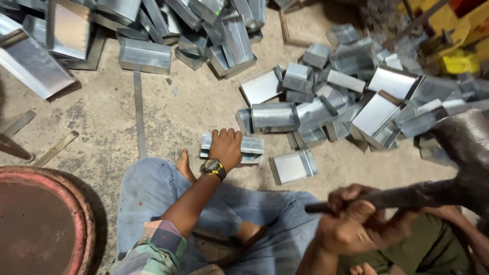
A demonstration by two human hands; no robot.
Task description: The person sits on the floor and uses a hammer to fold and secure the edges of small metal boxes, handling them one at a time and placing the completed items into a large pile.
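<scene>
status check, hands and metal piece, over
Left hand flat on folded metal piece on floor. Right hand gripping hammer. Loose metal pieces piled ahead.

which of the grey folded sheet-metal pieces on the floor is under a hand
The flat folded metal piece nearest the knees: the left hand presses on it, while the others lie untouched.

Bare concrete floor under me, grey-tan, stained and gritty, with dark patches. Folded sheet-metal pieces heaped across the far side: one pile at upper left, another spreading to the right. Flat metal strip lying straight on the concrete; shorter strips at left. Round rusty red rim at lower left. Yellow object at upper right, partly in shadow. Light dull, flat, glinting off the metal
</scene>
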